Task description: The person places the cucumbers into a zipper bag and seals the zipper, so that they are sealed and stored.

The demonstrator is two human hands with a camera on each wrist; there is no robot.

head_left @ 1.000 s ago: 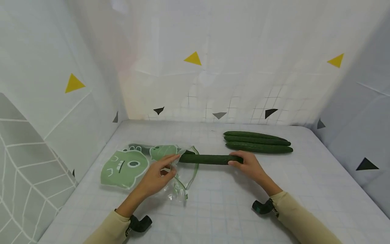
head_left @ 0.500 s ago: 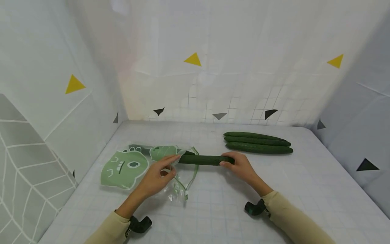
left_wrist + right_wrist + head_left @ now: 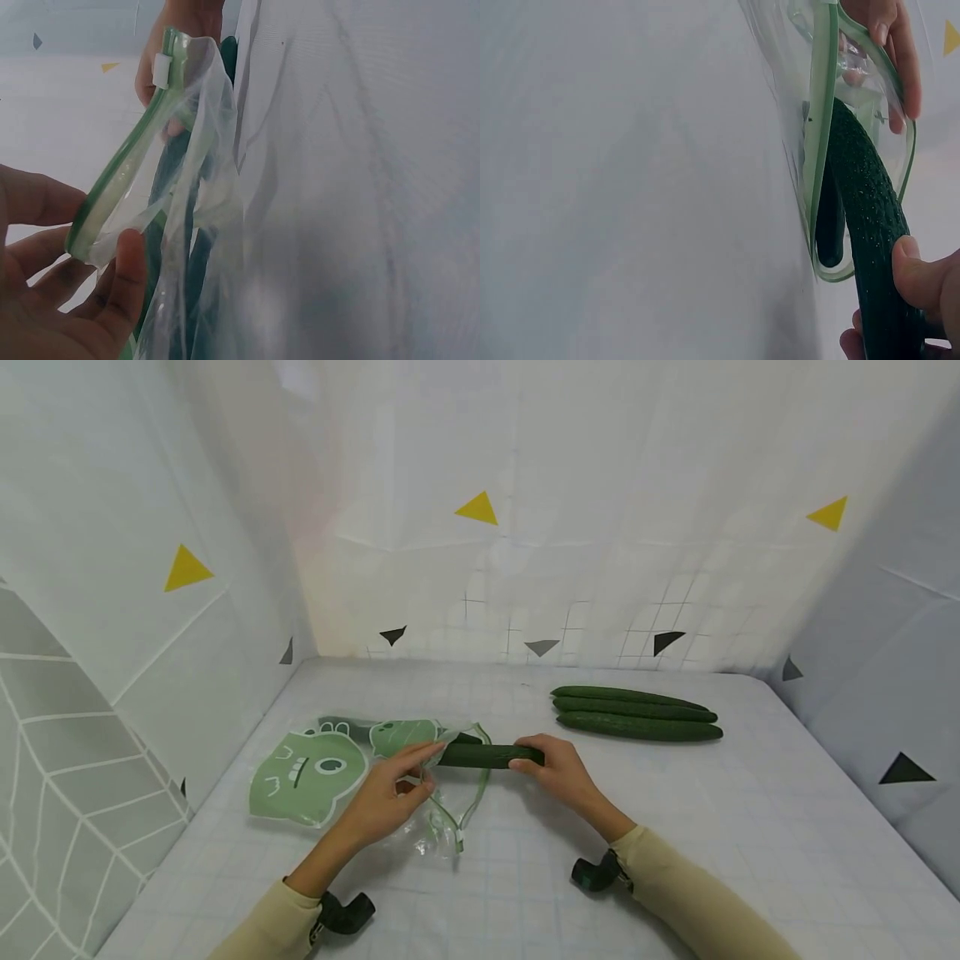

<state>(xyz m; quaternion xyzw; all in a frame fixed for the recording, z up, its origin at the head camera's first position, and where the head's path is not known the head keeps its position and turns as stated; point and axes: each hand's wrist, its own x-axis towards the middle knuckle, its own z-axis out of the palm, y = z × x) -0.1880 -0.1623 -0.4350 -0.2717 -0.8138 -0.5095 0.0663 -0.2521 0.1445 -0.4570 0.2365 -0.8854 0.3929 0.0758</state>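
A clear zip bag (image 3: 311, 777) with a green cartoon print lies at the left of the table, its green-edged mouth facing right. My left hand (image 3: 397, 789) pinches the upper edge of that mouth and keeps it spread. My right hand (image 3: 553, 767) grips the right end of a dark green cucumber (image 3: 480, 756), whose far end is inside the bag. In the right wrist view the thumb (image 3: 922, 274) presses on the cucumber's bumpy skin. Below it, another cucumber (image 3: 830, 232) shows inside the bag through the mouth. A white slider (image 3: 161, 71) sits on the green zip strip.
Three more cucumbers (image 3: 637, 724) lie side by side at the back right of the white gridded table (image 3: 525, 893). White cloth walls (image 3: 600, 460) with yellow and black triangles stand behind and at both sides.
My right hand has moved left, pushing the cucumber farther into the bag, so less of it shows. The left hand and the bag have stayed in place.
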